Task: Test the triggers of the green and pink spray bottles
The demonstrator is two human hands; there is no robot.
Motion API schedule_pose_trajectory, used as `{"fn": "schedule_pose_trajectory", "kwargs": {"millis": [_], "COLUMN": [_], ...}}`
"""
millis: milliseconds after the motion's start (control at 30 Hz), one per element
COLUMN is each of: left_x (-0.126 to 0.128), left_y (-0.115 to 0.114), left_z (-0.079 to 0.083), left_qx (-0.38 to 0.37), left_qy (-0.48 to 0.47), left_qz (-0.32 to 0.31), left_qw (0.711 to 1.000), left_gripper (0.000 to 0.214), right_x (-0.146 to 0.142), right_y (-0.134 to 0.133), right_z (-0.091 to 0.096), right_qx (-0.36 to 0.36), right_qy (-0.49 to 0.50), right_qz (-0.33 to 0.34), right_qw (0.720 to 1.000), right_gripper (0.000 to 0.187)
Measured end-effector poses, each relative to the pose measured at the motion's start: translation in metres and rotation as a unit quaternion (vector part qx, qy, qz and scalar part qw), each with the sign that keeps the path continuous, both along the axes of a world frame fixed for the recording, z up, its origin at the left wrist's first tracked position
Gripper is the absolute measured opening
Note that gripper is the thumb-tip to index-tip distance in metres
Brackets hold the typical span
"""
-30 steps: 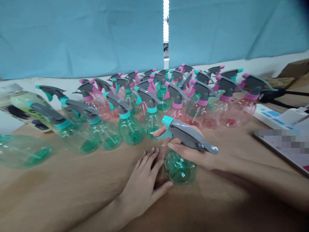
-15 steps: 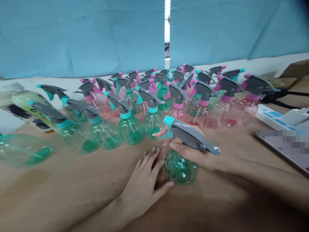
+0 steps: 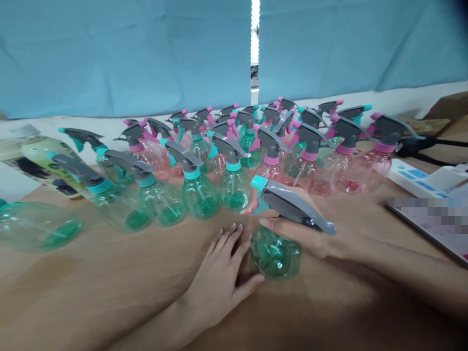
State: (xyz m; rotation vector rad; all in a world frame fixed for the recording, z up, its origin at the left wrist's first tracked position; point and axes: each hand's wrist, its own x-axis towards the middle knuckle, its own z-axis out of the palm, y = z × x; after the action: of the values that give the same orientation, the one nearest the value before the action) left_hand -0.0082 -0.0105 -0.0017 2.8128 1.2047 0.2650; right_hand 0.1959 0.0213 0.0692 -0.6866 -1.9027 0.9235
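Observation:
A green see-through spray bottle point(image 3: 276, 253) with a grey trigger head and teal nozzle stands on the brown table point(image 3: 109, 282) in front of me. My right hand point(image 3: 296, 231) is wrapped round its neck, with a finger on the trigger below the nozzle. My left hand point(image 3: 219, 278) lies flat on the table just left of the bottle, fingers spread, thumb tip touching the bottle's base.
Several green and pink spray bottles point(image 3: 234, 161) stand in rows behind. A green bottle without a head point(image 3: 36, 229) lies at the left, next to a yellowish labelled bottle point(image 3: 44, 161). White boxes and a flat pad point(image 3: 431, 204) sit at right, with blue curtains behind.
The finger on the trigger has pulled in toward the bottle. The view has shifted slightly; my left hand stays flat.

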Motion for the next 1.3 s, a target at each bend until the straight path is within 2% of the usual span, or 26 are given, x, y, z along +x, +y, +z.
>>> {"fn": "schedule_pose_trajectory", "kwargs": {"millis": [233, 467, 667, 867, 967, 1300], "left_x": [0.0005, 0.0003, -0.0001, -0.0005, 0.0000, 0.0015], "left_y": [-0.0003, 0.0008, 0.0005, 0.0001, 0.0001, -0.0002], "left_z": [0.0012, 0.0006, -0.0020, -0.0006, 0.0012, 0.0036], "left_qx": [-0.001, 0.007, 0.005, -0.003, -0.007, -0.006], "left_qy": [-0.001, -0.007, -0.007, -0.020, -0.016, -0.012], "left_qz": [-0.001, -0.003, -0.003, 0.002, 0.001, 0.004], "left_qw": [1.000, 1.000, 1.000, 1.000, 1.000, 1.000], "left_gripper": [0.062, 0.061, 0.061, 0.058, 0.058, 0.057], "right_x": [-0.0015, 0.0018, -0.0002, -0.0018, -0.0012, 0.0002], "right_y": [0.0004, -0.0013, -0.0017, -0.0007, 0.0002, -0.0036], "right_z": [0.0032, 0.0024, 0.0067, 0.0026, -0.0004, 0.0065], "right_qx": [-0.026, -0.020, 0.044, -0.006, 0.002, -0.023], "right_qy": [0.022, 0.010, -0.021, 0.013, 0.031, -0.002], "right_qz": [0.027, 0.013, -0.016, 0.013, 0.014, -0.006], "right_qw": [0.999, 1.000, 0.999, 1.000, 0.999, 1.000], "right_gripper": [0.014, 0.011, 0.017, 0.018, 0.017, 0.024]}}
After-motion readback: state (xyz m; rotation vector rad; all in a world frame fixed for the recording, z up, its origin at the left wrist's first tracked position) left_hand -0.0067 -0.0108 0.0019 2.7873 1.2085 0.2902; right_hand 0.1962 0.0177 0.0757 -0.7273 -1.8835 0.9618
